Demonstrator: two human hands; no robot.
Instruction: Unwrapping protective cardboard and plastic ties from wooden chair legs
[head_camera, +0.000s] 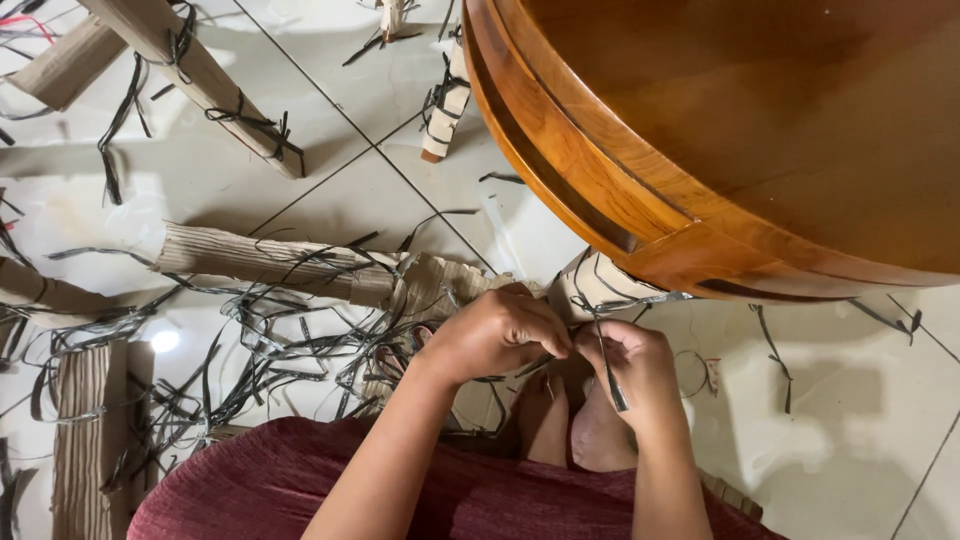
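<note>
My left hand (495, 335) and my right hand (635, 365) meet just below the rim of a round wooden table (760, 130). Both pinch a dark plastic strap (606, 365) that runs around a table leg wrapped in corrugated cardboard (598, 285). One loose strap end hangs down from my right fingers. My bare feet (575, 425) show under the hands, above my dark red skirt (300, 490).
Cut dark straps (260, 350) lie tangled over the white tiled floor (330, 160) at left. Cardboard sleeves lie about: a long one (270, 260) in the middle, others at the left edge. Another wrapped table leg (445, 110) and a wrapped furniture leg (195, 70) stand behind.
</note>
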